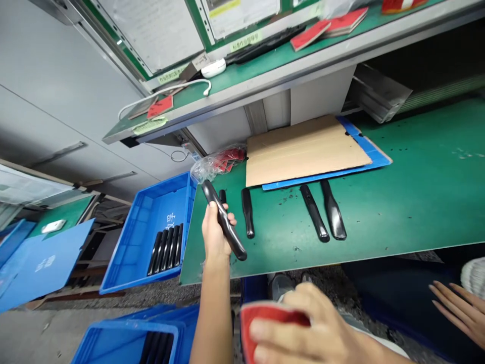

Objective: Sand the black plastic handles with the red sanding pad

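My left hand (215, 227) is closed around a glossy black handle (232, 235), holding it tilted above the left end of the green table. Low in front of me, my right hand (303, 328) grips a red sanding pad (250, 323); motion blurs both. On the table lie several similar black handles: one (247, 212) just right of my left hand, and a pair, a narrower one (314, 212) and a flatter, wider-ended one (333, 210), farther right. Another handle (223, 195) is partly hidden behind my left hand.
A blue crate (142, 202) with several black handles stands left of the table, another crate (129, 326) below it. Cardboard (303, 146) lies on a blue sheet at the back. Red pads (310, 35) rest on the shelf (265, 76). Another person's hand (460, 308) shows at right.
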Demonstrator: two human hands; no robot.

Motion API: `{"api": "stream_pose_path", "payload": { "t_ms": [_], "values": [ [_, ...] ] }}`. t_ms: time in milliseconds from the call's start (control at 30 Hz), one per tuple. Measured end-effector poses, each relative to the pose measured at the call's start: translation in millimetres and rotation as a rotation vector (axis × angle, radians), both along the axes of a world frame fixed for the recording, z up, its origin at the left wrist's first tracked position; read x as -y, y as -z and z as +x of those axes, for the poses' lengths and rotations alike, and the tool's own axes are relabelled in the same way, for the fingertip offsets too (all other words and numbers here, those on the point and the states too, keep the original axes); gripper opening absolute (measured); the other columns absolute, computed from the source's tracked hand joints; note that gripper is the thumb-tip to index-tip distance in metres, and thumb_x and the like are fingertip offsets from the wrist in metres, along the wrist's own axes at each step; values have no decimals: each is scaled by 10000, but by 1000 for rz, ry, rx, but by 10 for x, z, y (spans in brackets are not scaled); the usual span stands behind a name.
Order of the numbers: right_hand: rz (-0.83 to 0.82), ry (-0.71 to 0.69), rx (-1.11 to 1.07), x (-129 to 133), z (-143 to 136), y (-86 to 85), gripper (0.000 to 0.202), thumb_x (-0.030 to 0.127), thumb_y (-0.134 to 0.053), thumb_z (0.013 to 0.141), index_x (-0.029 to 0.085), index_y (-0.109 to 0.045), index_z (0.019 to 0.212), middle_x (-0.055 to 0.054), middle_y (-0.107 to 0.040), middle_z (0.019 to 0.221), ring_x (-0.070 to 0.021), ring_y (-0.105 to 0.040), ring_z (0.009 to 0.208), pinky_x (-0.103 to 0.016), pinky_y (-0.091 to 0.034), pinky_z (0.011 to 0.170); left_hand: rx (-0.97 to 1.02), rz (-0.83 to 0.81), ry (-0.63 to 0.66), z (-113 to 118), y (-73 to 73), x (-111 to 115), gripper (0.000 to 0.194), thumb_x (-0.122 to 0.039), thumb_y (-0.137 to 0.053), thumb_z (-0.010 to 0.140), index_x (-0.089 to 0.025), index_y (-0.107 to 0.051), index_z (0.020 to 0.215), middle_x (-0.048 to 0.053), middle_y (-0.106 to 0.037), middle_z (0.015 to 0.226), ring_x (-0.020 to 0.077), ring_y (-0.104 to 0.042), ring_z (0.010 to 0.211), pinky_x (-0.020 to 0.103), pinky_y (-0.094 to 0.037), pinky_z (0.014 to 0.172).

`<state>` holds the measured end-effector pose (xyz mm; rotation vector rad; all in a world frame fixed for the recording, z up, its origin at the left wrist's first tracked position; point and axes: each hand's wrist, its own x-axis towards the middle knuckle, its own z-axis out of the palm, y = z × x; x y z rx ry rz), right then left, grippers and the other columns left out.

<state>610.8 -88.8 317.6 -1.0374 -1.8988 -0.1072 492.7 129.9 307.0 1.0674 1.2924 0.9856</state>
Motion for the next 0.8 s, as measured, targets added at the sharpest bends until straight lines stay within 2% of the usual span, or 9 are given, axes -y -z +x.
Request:
{"api": "stream_pose_path", "payload": {
  "t_ms": [100,167,300,467,567,633,700,767,800],
  "values": [
    [-39,139,-170,153,129,301,374,263,-397,1063,109,-605,1332,-152,-698,1300,-223,-679,1123,-417,-546,926,-300,26,40,45,580,-345,573,-427,-682,900,-139,-496,1359,19,-645,794,149,-629,582,293,-544,610],
    [-78,211,-238,253,169,470,399,280,-386,1060,117,-576,1371,-180,-688,1305,-253,-670,1147,-429,-563,898,-506,73,49,116,879,-459,670,-395,-684,901,-143,-423,1464,103,-702,997,242,-705,829,416,-560,814],
    [-79,290,-264,376,157,639,401,327,-431,1044,154,-607,1360,-165,-703,1277,-268,-682,1101,-395,-603,825,-825,190,78,267,1228,-526,580,-394,-583,971,-191,-427,1491,162,-483,1487,342,-476,1347,603,-351,1116],
    [-61,366,-354,507,172,702,395,317,-458,1029,168,-631,1352,-145,-720,1254,-253,-696,1042,-358,-614,806,-1025,297,257,456,1364,-602,620,-432,-603,954,-167,-438,1489,165,-318,1621,364,-269,1486,616,-178,1198],
    [-176,425,-635,684,194,722,387,360,-483,1016,224,-668,1328,-113,-682,1333,-271,-654,1155,-358,-574,925,-1070,354,359,653,1306,-494,645,-367,-565,968,-76,-383,1514,255,-267,1625,387,-198,1512,617,-137,1197],
    [-323,465,-1051,816,226,723,429,470,-497,995,252,-685,1313,-108,-686,1322,-289,-648,1155,-352,-558,942,-1068,402,409,880,1238,-244,593,-335,-453,1008,-64,-362,1528,276,-242,1628,392,-189,1513,610,-151,1188],
    [-428,404,-1542,919,284,705,515,579,-487,965,260,-679,1320,-117,-718,1234,-278,-679,1013,-348,-583,848,-1027,452,496,1201,1195,133,543,-358,-367,1032,-162,-386,1537,211,-350,1597,351,-312,1467,539,-242,1174],
    [-446,262,-1903,982,350,661,534,612,-501,943,281,-665,1328,-112,-724,1195,-257,-671,896,-358,-596,747,-968,464,614,1572,1196,530,547,-419,-442,1003,-268,-415,1528,147,-553,1436,307,-502,1325,440,-381,1094],
    [-424,218,-2000,1001,377,630,512,602,-517,940,290,-669,1317,-110,-714,1214,-255,-662,886,-368,-596,728,-951,442,647,1743,1209,696,624,-410,-519,964,-253,-378,1551,162,-596,1366,321,-555,1260,431,-434,1033]
  ]
}}
